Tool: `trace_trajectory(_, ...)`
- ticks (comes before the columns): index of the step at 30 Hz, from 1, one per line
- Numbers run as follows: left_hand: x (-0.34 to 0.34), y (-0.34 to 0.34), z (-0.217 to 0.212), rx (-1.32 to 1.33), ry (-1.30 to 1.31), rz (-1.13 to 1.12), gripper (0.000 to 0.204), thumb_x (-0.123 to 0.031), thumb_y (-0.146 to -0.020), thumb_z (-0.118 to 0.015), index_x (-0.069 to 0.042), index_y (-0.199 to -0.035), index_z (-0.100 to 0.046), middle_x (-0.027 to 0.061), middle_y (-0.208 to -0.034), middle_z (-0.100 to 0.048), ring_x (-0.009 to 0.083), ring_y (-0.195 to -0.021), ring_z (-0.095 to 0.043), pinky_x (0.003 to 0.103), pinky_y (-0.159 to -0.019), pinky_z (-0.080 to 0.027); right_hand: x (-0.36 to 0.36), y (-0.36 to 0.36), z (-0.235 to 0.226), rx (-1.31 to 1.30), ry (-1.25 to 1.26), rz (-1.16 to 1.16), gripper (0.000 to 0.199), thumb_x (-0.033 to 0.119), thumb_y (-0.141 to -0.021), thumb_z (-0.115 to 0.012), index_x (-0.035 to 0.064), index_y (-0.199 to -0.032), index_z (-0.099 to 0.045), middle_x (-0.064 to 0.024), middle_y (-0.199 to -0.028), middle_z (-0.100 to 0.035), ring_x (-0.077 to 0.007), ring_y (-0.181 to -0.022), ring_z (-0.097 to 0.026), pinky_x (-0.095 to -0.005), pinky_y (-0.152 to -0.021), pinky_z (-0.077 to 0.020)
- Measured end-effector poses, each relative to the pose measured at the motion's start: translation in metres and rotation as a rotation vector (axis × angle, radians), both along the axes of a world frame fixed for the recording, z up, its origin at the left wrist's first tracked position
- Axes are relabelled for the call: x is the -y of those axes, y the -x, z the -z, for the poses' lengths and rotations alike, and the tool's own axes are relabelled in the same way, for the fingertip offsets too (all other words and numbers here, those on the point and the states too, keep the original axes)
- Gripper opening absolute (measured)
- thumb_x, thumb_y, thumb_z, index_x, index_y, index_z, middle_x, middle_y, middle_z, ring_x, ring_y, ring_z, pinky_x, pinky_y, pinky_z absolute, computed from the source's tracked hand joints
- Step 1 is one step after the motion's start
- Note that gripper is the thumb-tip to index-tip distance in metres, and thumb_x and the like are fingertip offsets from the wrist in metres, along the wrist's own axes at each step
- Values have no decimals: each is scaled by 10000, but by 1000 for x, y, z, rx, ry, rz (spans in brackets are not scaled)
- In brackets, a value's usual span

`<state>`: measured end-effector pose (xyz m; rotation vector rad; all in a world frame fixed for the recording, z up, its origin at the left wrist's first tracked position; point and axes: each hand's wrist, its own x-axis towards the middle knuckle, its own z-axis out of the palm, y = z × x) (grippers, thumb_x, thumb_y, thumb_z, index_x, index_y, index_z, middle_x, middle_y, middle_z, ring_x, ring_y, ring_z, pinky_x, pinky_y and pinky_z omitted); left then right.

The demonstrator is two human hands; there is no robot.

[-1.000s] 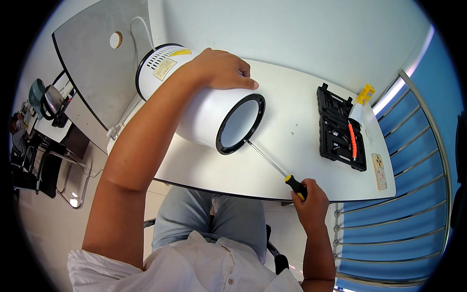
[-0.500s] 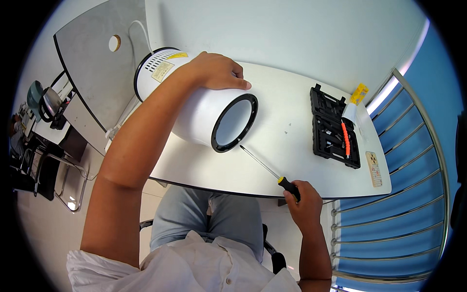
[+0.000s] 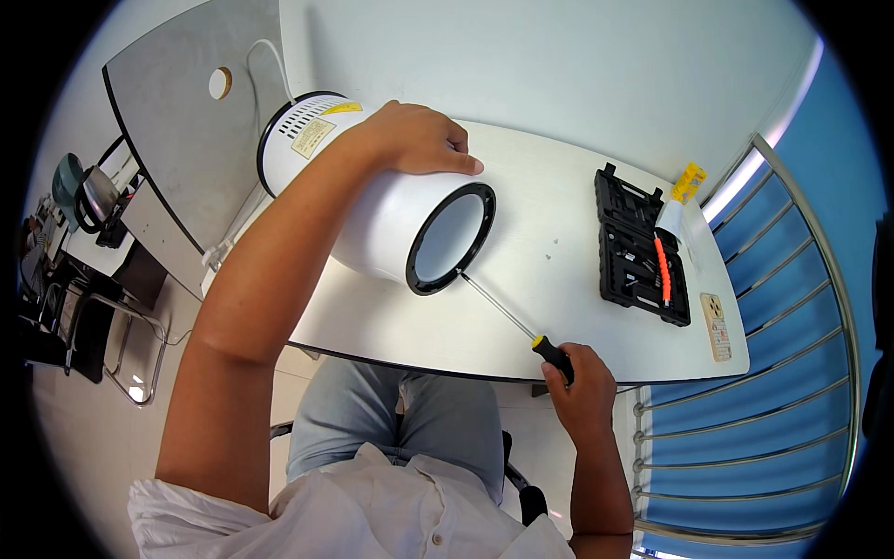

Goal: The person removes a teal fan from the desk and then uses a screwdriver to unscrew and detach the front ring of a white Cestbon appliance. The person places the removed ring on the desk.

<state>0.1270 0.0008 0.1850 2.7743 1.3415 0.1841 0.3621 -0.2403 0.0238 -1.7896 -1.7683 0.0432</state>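
A white cylindrical appliance [image 3: 380, 228] lies on its side on the white table, its black-rimmed round end [image 3: 421, 279] facing right and toward me. My left hand [image 3: 421, 140] is laid over the top of its body, gripping it, with the thumb toward the rim; the other fingers are partly hidden. My right hand [image 3: 585, 387] is closed around the black-and-yellow handle of a screwdriver [image 3: 501, 308]. The shaft slants up to the left, and its tip meets the lower right part of the black rim. Vents and a label show on the appliance's far end.
Small grey bits [image 3: 551, 250] lie on the table [image 3: 549, 200]. At right are an open black tool case [image 3: 622, 265] with an orange flexible shaft [image 3: 663, 265], a yellow packet [image 3: 689, 182] and a beige card-like piece [image 3: 717, 326]. A metal railing [image 3: 792, 312] stands beyond; a white cable [image 3: 272, 51] runs behind the appliance.
The screwdriver has shifted slightly up and left, so its tip, formerly just off the black rim, now meets it. My left hand stays on the appliance.
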Motion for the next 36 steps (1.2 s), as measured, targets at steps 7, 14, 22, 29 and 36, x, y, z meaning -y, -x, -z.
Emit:
trace_trajectory(7, -3, 0, 2, -3, 0, 1, 541, -590, -780, -514, -142, -1016, -705, 114, -1017, -685, 287, -967, -621, 361, -875, -446, -2, 0, 2, -13, 2, -2, 271, 199, -780, -697, 40, -976, -598, -96, -827, -597, -280, -750, -593, -388, -678, -462)
trace_trajectory(14, -4, 1, 2, 0, -4, 5, 541, -589, -786, -515, -139, -1021, -703, 117, -1025, -683, 290, -986, -615, 362, -885, -441, -1, 1, -6, 25, 0, -10, 265, 201, -778, -698, 41, -964, -597, -97, -817, -591, -282, -741, -587, -393, -664, -455)
trace_trajectory(22, -2, 1, 2, 4, -10, 4, 543, -586, -793, -520, -133, -1034, -696, 117, -1036, -680, 292, -1000, -611, 364, -894, -435, 0, 2, -3, 17, 12, 5, 261, 203, -780, -700, 42, -956, -595, -87, -803, -584, -276, -723, -579, -391, -654, -446)
trace_trajectory(29, -1, 1, 2, -7, -18, 0, 543, -587, -796, -516, -133, -1033, -696, 116, -1030, -682, 285, -988, -616, 367, -885, -433, -1, 1, 0, 11, 5, -6, 267, 208, -781, -699, 39, -961, -597, -92, -804, -589, -279, -727, -584, -393, -655, -453)
trace_trajectory(36, -4, 1, 4, -16, -32, -11, 513, -602, -793, -513, -173, -996, -708, 51, -990, -696, 237, -981, -619, 355, -834, -443, 0, 1, 0, 8, 11, 3, 266, 206, -780, -698, 39, -960, -597, -93, -806, -592, -281, -727, -588, -390, -659, -455)
